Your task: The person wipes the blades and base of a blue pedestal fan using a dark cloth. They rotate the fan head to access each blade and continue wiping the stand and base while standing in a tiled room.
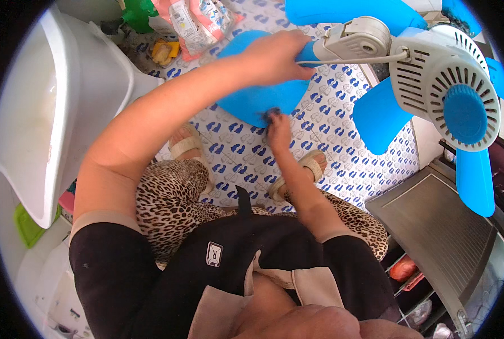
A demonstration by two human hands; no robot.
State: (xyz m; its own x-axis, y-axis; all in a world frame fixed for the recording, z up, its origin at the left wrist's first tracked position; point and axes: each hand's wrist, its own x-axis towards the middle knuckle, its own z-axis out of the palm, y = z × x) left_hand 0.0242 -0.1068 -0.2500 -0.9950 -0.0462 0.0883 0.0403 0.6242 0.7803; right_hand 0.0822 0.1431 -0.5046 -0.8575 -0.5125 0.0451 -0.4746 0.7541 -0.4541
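Observation:
A fan with blue blades and a white motor housing (423, 78) is tilted in front of me, its head to the right. My left hand (279, 55) grips the blue neck below its white joint (356, 38). The round blue base (260, 99) is at the left end, partly behind my left hand and forearm. A white cord (353, 60) runs from the housing towards that hand. My right hand (280, 131) holds a small dark, tuft-like thing (272, 114) against the base's near edge; motion blur hides what it is. Some blades (381, 116) hang free on the right.
A large white basin (61, 106) stands at left, with a green lid (29, 224) below. Further off are a pink-and-white bag (197, 27) and a yellow item (167, 51). A ribbed metal panel (438, 229) slopes at right above a rack. My sandalled feet rest on the footprint-patterned floor (235, 165).

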